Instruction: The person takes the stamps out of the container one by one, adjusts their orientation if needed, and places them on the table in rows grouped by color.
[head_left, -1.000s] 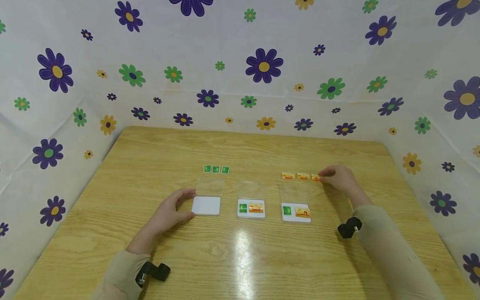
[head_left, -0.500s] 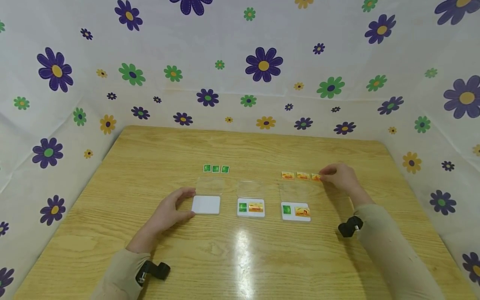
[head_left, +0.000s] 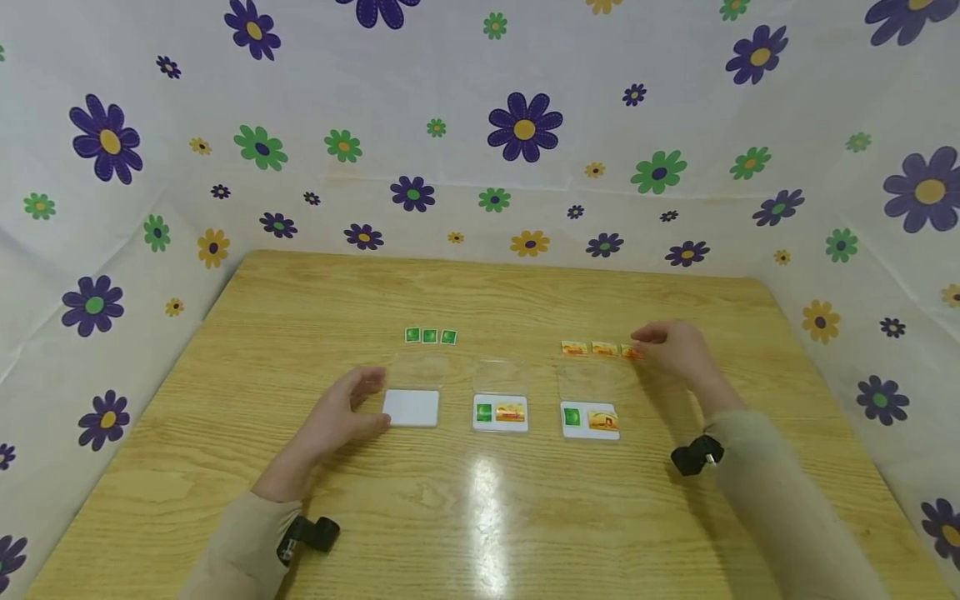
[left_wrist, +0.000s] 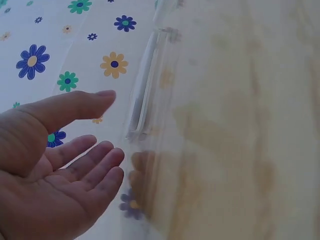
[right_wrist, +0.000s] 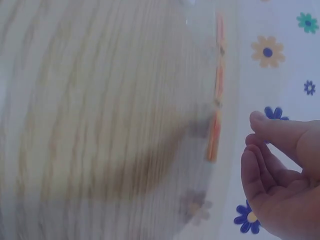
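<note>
In the head view, my left hand (head_left: 341, 417) is beside the left edge of a white flat case (head_left: 412, 408) whose clear lid (head_left: 417, 371) lies folded back. Its fingers are loose and spread from the thumb, with a gap to the case in the left wrist view. My right hand (head_left: 678, 354) hovers over the right end of the rightmost orange sticker (head_left: 632, 352). Thumb and fingers are bent toward each other with nothing between them; in the right wrist view this orange sticker (right_wrist: 213, 140) lies on the table, apart from the fingertips.
Two more white cases, a middle one (head_left: 500, 426) and a right one (head_left: 583, 417), each bear a green and an orange sticker. Three green stickers (head_left: 430, 336) lie in a row behind the left case. Flowered cloth (head_left: 450, 100) encloses the wooden table (head_left: 420, 517).
My right fingertips have lifted off the rightmost orange sticker, which stays in place. My left fingers have loosened slightly away from the left case. The head view has shifted a little.
</note>
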